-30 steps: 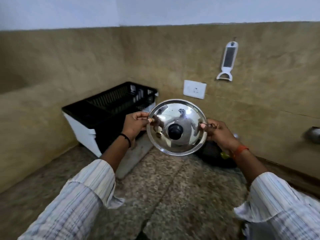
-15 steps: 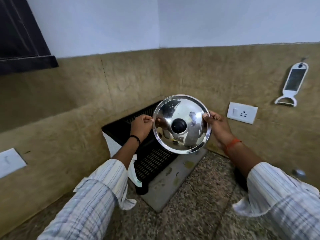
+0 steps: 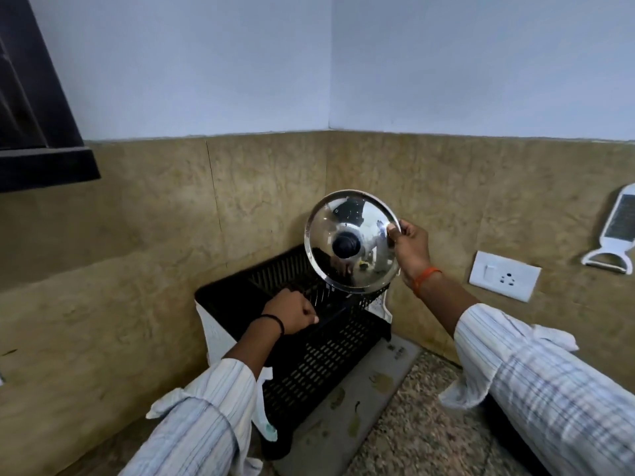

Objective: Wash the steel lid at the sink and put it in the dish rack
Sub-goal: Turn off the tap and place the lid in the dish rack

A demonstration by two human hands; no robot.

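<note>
- Left hand (image 3: pixel 290 312), fingers curled shut, rests on the near rim of the black slotted plastic dish rack (image 3: pixel 330 352) in the corner of the speckled stone desk (image 3: pixel 422 438).
- Round shiny steel lid with a black knob (image 3: pixel 352 240) hangs tilted above the rack's far end.
- Right hand (image 3: pixel 410 249) pinches the lid's right rim.
- White wall socket (image 3: pixel 503 275) farther right.

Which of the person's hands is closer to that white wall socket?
The right hand, holding the steel lid just left of the wall socket. The left hand is farther left, down at the dish rack.
</note>
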